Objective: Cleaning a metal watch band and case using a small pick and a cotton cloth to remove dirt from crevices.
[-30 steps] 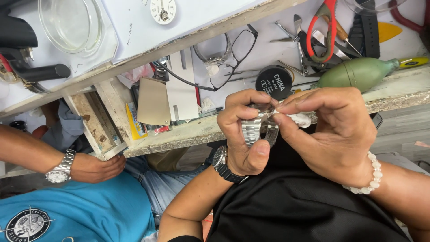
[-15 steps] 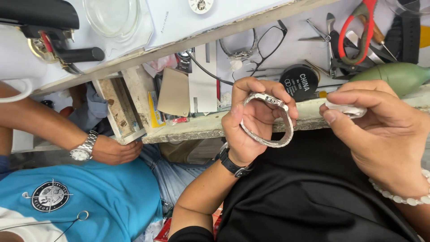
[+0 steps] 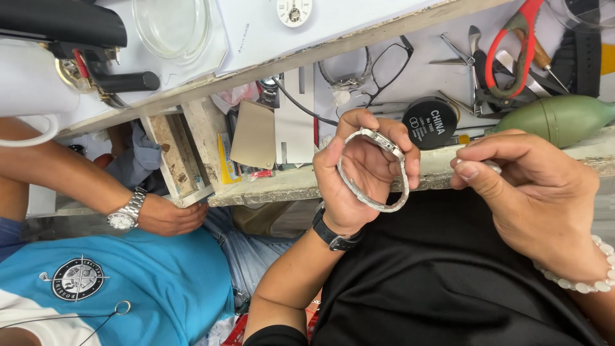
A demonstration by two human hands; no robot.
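Note:
My left hand holds a silver metal wristwatch with its bracelet looped in a ring, the case under my fingertips. My right hand is apart from it to the right, with thumb and fingers pinched on a small silver piece that is mostly hidden. Both hands hover above my black shirt at the edge of a worn workbench. A black watch sits on my left wrist and a pale bead bracelet on my right.
On the bench lie a green rubber blower, red-handled pliers, tweezers, a black round tin, spectacles and another watch. A person in a blue shirt sits at left, hand by an open wooden drawer.
My hands have separated: earlier both worked together at the watch, now the left holds it alone with the bracelet open in a loop and the right has drawn off to the right.

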